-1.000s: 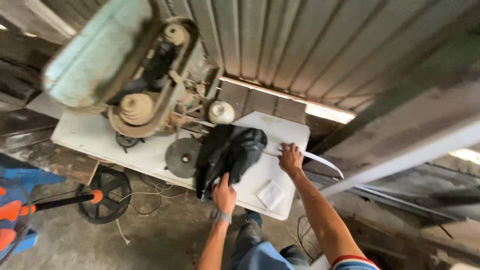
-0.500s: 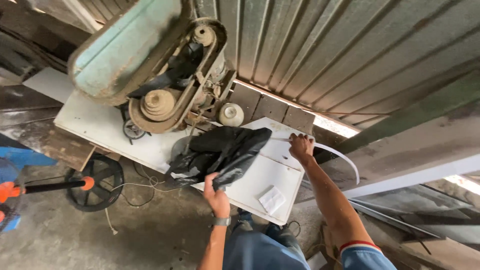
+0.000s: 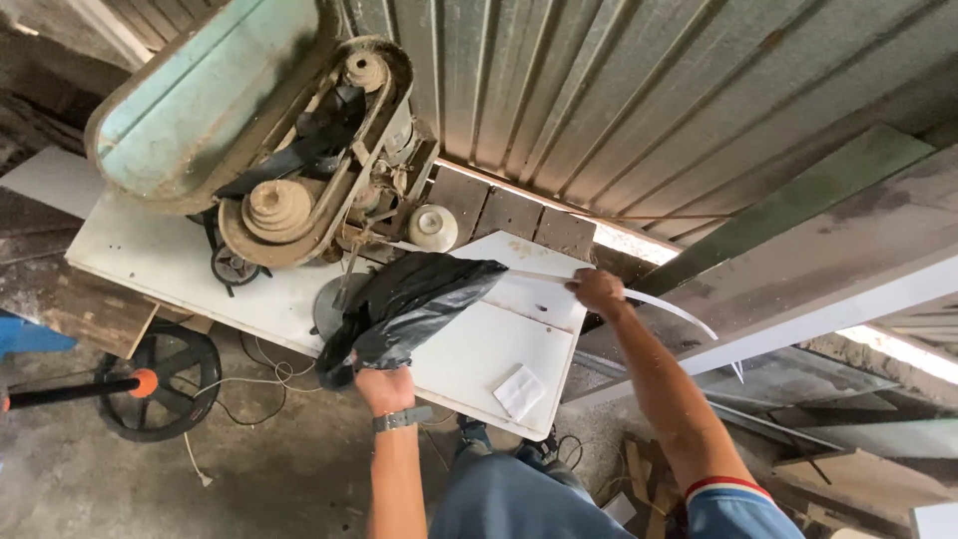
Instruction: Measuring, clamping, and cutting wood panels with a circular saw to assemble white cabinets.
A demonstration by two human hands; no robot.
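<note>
Up on the white worktop [image 3: 469,349], the black plastic bag [image 3: 409,304] lies slanting away from the left hand [image 3: 384,387], whose fingers clutch its near end. Further right, the right hand [image 3: 597,291] pinches a thin white strip [image 3: 659,301] running rightward past the edge.

Soft daylight, sharp focus, wide-angle edge distortion.

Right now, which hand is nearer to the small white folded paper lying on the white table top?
Left. The left hand, gripping the black plastic bag, sits just beside the paper; the right hand, holding a white strip, is farther up the table.
</note>
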